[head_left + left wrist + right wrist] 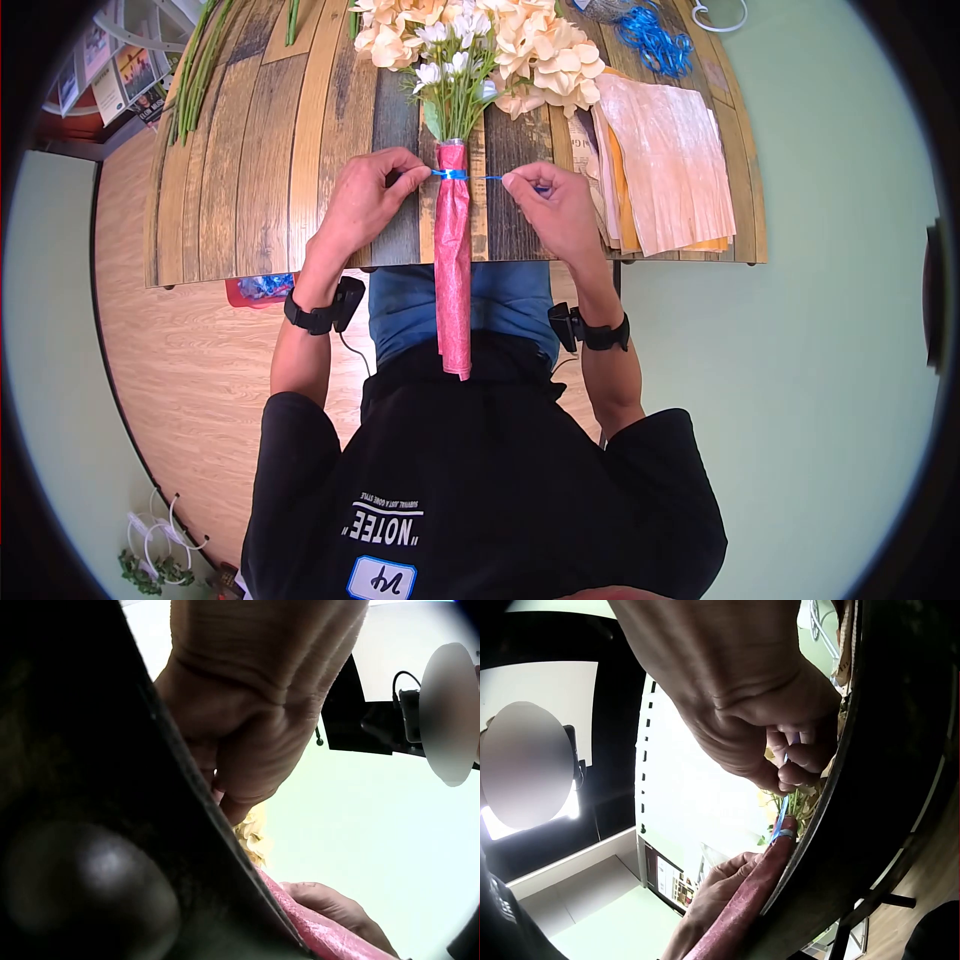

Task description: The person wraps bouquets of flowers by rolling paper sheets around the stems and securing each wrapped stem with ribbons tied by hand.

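Note:
A bouquet of cream and white artificial flowers [455,70] lies on the table, its stems wrapped in pink paper [453,270] that hangs past the table's near edge. Blue ribbon [453,174] circles the top of the wrap. On the left side, my left hand [365,195] pinches one ribbon end between thumb and forefinger. My right hand [555,205] pinches the other end, which is stretched straight out to the right. In the right wrist view the taut ribbon [781,817] runs from the right fingertips to the pink wrap. The left fingertips are mostly hidden in the left wrist view.
Sheets of wrapping paper [670,165] are stacked on the right of the table. Behind them lies a tangle of blue ribbon [655,42]. Green stems [195,80] lie at the far left. A red container [262,290] shows below the table's left front edge.

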{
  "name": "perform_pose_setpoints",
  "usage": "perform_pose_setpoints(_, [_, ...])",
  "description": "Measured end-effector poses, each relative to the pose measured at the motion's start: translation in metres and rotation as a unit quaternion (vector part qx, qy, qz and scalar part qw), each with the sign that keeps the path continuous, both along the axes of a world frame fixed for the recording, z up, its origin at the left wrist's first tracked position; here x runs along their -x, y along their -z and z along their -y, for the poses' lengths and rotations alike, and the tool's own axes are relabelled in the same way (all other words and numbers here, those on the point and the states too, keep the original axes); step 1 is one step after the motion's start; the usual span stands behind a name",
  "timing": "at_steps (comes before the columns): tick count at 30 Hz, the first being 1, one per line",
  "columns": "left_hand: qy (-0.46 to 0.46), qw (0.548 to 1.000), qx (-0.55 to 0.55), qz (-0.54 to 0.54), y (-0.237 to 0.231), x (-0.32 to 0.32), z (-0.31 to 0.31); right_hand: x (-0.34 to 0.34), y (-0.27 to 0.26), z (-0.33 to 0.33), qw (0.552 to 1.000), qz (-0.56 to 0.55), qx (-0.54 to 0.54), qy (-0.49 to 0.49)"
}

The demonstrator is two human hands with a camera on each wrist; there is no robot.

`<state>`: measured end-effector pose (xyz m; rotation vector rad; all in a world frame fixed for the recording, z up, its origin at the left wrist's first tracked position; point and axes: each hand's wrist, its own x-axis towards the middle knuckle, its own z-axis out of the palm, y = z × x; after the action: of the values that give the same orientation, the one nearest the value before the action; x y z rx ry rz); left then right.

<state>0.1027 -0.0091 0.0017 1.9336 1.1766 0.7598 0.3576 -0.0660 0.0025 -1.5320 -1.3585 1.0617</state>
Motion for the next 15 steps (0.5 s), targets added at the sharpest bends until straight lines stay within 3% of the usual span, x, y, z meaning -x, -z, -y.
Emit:
perform_pose_setpoints(1, [0.002,1.0,-0.01,-0.001,-0.001,0.0,0.0,-0.001,-0.004,0.0,1.0,-0.001,0.0,0.0])
perform_pose_setpoints(3, [-0.006,1.0,0.016,0.016,-0.002,0.001,0.0,-0.003,-0.012,-0.003,0.987,-0.138,0.085,-0.009])
perform_pose_setpoints(7, [-0.028,0.993,0.095,0.064,-0.01,0.001,0.001,0.004,-0.016,-0.009,0.975,-0.206,0.079,-0.009])
perform_pose_setpoints(13, [-0.019,0.997,0.08,-0.01,-0.015,0.007,-0.006,0.029,-0.019,-0.014,0.95,-0.312,0.036,0.006])
perform_pose_setpoints(15, [-0.007,0.997,0.081,-0.008,-0.012,0.01,-0.007,0.031,-0.014,-0.016,0.939,-0.339,0.045,-0.028])
